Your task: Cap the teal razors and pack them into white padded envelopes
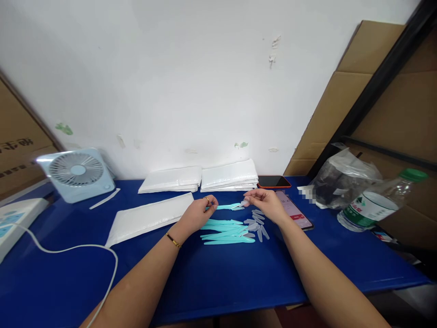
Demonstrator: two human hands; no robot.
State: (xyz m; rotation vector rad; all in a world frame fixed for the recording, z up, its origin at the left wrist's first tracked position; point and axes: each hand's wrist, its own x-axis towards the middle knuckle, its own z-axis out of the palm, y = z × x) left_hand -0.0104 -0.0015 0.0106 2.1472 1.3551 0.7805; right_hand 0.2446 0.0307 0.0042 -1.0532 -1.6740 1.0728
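Head view: over the blue worktop, nearer its back edge, the left hand pinches a thin teal plastic stick; the right hand pinches a small clear plastic cap at its tip. More teal sticks and clear caps lie just in front, so plenty seems left; how many are done is unclear. A clear, green-topped plastic bottle and brown cardboard box bear unreadable writing.

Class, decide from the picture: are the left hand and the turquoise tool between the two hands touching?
Touching. The head view shows the left hand pinching the turquoise tool near one end with its fingers.
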